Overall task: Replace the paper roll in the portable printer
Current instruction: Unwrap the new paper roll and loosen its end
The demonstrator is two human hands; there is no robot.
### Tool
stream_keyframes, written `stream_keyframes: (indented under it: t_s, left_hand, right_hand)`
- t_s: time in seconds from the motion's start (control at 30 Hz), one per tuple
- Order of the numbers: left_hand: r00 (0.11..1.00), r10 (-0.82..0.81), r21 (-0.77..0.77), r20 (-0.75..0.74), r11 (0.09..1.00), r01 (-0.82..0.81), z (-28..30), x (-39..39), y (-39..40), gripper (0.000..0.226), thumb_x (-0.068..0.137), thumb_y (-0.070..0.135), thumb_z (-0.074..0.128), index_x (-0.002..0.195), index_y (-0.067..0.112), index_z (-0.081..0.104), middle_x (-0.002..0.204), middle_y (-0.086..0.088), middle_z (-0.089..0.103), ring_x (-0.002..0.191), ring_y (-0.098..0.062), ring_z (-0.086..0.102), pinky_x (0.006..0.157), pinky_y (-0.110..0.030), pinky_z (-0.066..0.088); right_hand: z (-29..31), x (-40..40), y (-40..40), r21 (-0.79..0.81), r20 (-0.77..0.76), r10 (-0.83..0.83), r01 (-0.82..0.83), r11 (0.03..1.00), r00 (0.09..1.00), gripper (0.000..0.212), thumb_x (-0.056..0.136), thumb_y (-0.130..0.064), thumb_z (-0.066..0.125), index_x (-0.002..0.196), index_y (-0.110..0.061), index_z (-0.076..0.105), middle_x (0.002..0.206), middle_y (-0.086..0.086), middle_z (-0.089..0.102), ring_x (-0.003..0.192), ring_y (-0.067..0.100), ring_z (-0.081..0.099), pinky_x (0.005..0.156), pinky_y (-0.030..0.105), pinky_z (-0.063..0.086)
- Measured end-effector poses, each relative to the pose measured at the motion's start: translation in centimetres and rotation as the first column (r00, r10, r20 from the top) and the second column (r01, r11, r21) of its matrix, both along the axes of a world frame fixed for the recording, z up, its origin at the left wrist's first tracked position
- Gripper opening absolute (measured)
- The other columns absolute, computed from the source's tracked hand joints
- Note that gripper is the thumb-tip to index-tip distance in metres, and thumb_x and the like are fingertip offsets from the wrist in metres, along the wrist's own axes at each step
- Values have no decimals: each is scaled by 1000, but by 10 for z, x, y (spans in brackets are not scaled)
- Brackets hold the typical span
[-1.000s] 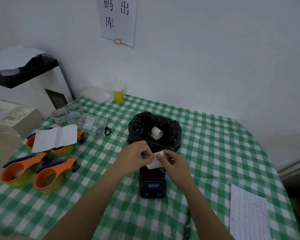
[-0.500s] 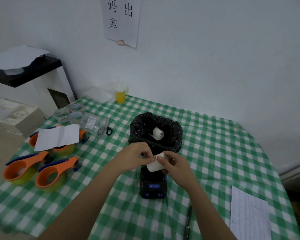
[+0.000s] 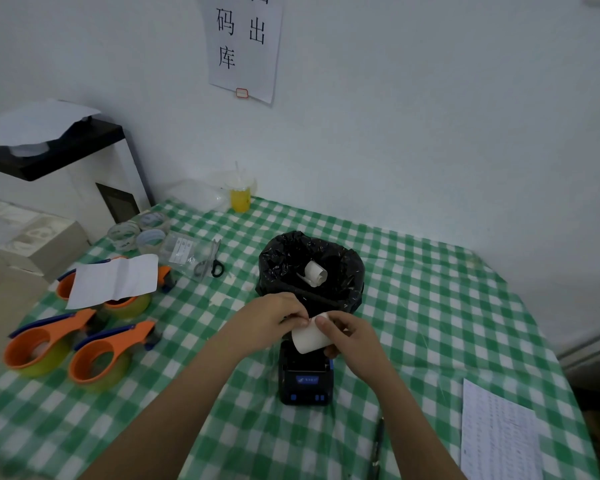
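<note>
Just above the printer [image 3: 306, 377], the right hand [image 3: 352, 336] grips the paper roll [image 3: 309, 337]; the left hand [image 3: 274, 315] pinches its loose end. The roll looks light and easily crushed, so hold its sides.

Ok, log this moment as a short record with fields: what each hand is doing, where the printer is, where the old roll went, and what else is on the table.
left hand: pinching the loose end of the paper roll
right hand: holding the roll above the printer
printer: on the checked table, paper bay facing up
used roll: in the black-lined bin behind the printer
left side: tape dispensers, scissors
right side: printed sheet, pen
</note>
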State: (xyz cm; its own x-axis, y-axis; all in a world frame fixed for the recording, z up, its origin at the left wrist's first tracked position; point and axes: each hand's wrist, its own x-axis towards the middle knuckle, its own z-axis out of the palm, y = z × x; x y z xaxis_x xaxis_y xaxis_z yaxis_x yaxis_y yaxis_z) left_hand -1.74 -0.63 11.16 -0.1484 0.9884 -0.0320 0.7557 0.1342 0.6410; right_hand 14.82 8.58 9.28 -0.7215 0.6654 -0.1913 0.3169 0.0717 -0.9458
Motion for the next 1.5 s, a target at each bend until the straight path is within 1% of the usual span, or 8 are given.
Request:
stream_keyframes:
  t_s: [0.3, 0.5, 0.67, 0.83, 1.0, 1.17, 1.3, 1.5]
  left_hand:
    - [987, -11, 112, -162, 993, 29, -6, 6, 0, 20, 95, 31, 43, 97, 18, 58, 94, 0, 61, 81, -10, 53, 72, -32, 49]
    - [998, 20, 144, 55, 989, -28, -14, 7, -2, 11, 90, 31, 50, 89, 26, 60, 89, 1, 61, 80, -12, 58, 71, -36, 53]
    - [970, 106, 111, 220, 985, -132, -13, 10, 3, 11, 91, 24, 53, 85, 22, 61, 89, 0, 58, 77, -9, 54, 69, -23, 45]
    - [952, 176, 46, 252, 980, -193, -14, 11, 7, 13, 93, 26, 48, 82, 22, 55, 84, -6, 61, 71, -21, 54, 64, -31, 44]
    - [953, 197, 30, 229, 977, -209, -10, 10, 9, 15, 94, 28, 44, 82, 22, 50, 72, -10, 56, 60, -14, 45, 58, -32, 38]
    - [962, 212, 39, 171, 974, -221, -6, 8, 11, 15, 93, 26, 47, 84, 17, 55, 78, -16, 60, 68, -30, 54, 62, -44, 47]
    - [931, 255, 10, 261, 964, -266, -7, 8, 11, 14, 91, 26, 49, 84, 17, 56, 80, -9, 61, 71, -24, 55, 66, -36, 48]
    - [884, 316, -19, 345, 944, -330, -7, 7, 13, 13, 90, 21, 52, 84, 13, 59, 75, 5, 57, 69, -9, 52, 67, -22, 43]
  right_hand:
    - [1, 0, 3, -36, -57, -27, 25, 999, 998, 18, 88, -32, 62, 94, -17, 70, 71, 5, 61, 50, 13, 59, 50, 22, 50]
    - [-2, 3, 4, -20, -80, -13, 11, 1000, 997, 14, 87, -27, 64, 98, -21, 68, 70, 3, 57, 55, 15, 61, 56, 25, 54]
    - [-5, 5, 6, -38, -86, -2, -1, 999, 996, 14, 87, -25, 64, 100, -27, 66, 73, 0, 56, 62, 16, 63, 63, 29, 57]
    - [-9, 5, 6, -38, -83, 24, -28, 999, 996, 16, 89, -24, 61, 102, -32, 62, 83, -1, 57, 78, 17, 63, 71, 28, 58]
    - [-12, 7, 3, -42, -72, 46, -50, 998, 996, 18, 90, -21, 60, 107, -27, 61, 90, 3, 60, 82, 18, 64, 70, 25, 57]
    - [-10, 8, -1, -53, -103, 50, -56, 997, 993, 18, 91, -17, 58, 102, -31, 61, 91, 1, 64, 81, 11, 65, 70, 24, 57]
    - [-6, 8, -4, -4, -105, 52, -53, 999, 993, 21, 91, -19, 59, 97, -38, 62, 85, -4, 63, 75, 7, 62, 69, 24, 57]
    - [-5, 8, -5, 114, -76, 84, -75, 991, 994, 30, 89, -24, 62, 90, -54, 60, 81, -16, 62, 74, 8, 57, 75, 39, 56]
